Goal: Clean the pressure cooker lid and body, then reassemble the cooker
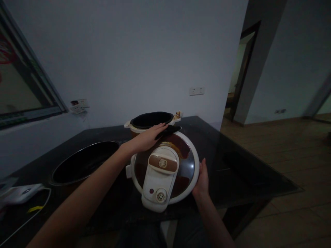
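A pressure cooker lid point(184, 168) with a white rim, shiny brown top and white handle piece stands tilted towards me at the table's front edge. My right hand point(203, 181) grips its rim at the right. At the top of the lid, my left hand point(152, 136) presses a black cloth point(169, 130) against the surface, fingers stretched over it. Right behind the lid sits the pressure cooker body point(133, 130), its dark inside showing. To the left, partly hidden by my left forearm, rests a wide black pot point(74, 160).
Everything stands on a dark glossy table point(217, 151). A white device point(23, 193) with a cable lies at the left edge, a small yellow strip point(35, 208) beside it. Wall sockets point(197, 91) are behind the table. Wooden floor point(292, 148) lies to the right.
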Motion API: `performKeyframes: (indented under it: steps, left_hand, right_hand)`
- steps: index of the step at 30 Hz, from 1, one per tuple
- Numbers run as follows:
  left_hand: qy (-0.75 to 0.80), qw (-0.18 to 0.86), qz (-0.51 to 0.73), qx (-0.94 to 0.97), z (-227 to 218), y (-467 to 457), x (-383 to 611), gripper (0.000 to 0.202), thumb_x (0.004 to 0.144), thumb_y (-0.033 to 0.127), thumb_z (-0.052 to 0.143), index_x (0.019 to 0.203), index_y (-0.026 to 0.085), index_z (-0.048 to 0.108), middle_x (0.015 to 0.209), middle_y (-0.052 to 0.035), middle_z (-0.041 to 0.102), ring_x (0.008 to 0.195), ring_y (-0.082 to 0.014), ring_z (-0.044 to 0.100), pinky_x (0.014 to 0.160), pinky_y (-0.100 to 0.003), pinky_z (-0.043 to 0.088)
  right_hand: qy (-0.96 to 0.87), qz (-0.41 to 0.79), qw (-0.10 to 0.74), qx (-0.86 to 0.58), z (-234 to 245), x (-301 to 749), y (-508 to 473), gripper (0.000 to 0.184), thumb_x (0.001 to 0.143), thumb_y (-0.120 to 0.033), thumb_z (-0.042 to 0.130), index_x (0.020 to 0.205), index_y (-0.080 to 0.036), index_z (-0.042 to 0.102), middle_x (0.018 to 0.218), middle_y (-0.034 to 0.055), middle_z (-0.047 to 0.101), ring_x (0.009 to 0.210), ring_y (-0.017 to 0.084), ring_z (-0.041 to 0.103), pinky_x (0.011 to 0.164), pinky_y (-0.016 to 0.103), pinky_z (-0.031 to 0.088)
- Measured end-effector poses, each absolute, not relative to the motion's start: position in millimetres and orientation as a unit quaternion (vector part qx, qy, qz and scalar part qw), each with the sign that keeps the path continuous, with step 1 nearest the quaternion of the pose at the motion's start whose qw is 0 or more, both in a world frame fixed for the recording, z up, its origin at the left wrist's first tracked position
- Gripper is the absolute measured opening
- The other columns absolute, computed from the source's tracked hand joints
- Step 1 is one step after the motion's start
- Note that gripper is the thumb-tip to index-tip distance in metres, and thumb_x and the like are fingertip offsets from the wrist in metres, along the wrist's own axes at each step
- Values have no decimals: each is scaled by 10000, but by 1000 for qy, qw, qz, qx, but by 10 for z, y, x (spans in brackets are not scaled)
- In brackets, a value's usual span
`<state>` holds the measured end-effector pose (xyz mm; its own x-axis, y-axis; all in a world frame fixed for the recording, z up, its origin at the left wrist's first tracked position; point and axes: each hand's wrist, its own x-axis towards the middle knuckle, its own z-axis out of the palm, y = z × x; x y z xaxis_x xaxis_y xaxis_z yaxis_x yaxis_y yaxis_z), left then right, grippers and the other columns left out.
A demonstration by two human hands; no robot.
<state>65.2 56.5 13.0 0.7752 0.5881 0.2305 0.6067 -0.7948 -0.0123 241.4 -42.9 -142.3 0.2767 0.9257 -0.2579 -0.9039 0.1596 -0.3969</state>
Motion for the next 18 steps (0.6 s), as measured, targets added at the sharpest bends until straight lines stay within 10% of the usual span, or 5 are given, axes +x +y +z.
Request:
performKeyframes:
  steps: [10, 18]
  left_hand:
    - [-319, 165, 4, -933, 298, 175, 1120, 605, 901, 249, 475, 1400, -61, 334, 1549, -252, 172, 1457, -266, 123, 1168, -351, 173]
    - [-455, 201, -4, -867, 105, -297, 1599, 658, 921, 319, 496, 1474, 41, 272, 1513, -278, 255, 1400, -423, 233, 1088, -527, 312]
  right_hand:
    - [-36, 607, 758, -235, -1391, 2408, -436, 384, 814, -515, 583, 930, -173, 711, 825, 60, 762, 829, 235, 718, 870, 395, 539]
    - [-28, 609, 758, -231, -1371, 2403, -437, 376, 852, -491, 530, 946, -175, 711, 840, 67, 761, 949, 247, 701, 925, 409, 508]
